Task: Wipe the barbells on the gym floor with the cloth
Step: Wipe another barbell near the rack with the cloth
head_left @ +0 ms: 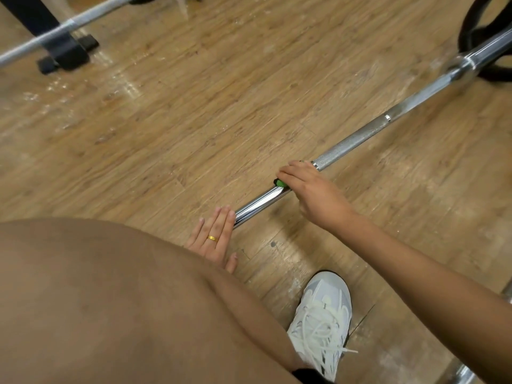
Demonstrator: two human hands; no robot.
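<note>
Where the wooden gym floor (194, 92) fills the view, a bare thigh (97, 300) covers the lower left corner. A chrome barbell (360, 135) lies on the floor and runs diagonally from the centre of the view to the upper right, where its sleeve passes in front of a black weight plate (468, 34). Its middle section is knurled and its near section is smooth and bright. A second barbell (36, 41) crosses the upper left corner above a black stand (63, 51). A white laced shoe (324, 314) rests on the floor below the centre, well apart from the first bar.

The right hand (310, 187) lies over the smooth part of the first barbell beside the knurling, with its fingers curled down on a green cloth (281, 183). The cloth is wrapped against the bar and shows only at the fingertips. The left hand (213, 236) is flat, with its fingers straight and close together and the fingertips touching the near end of the bar. A gold ring (212, 238) sits on one finger of that hand.
</note>
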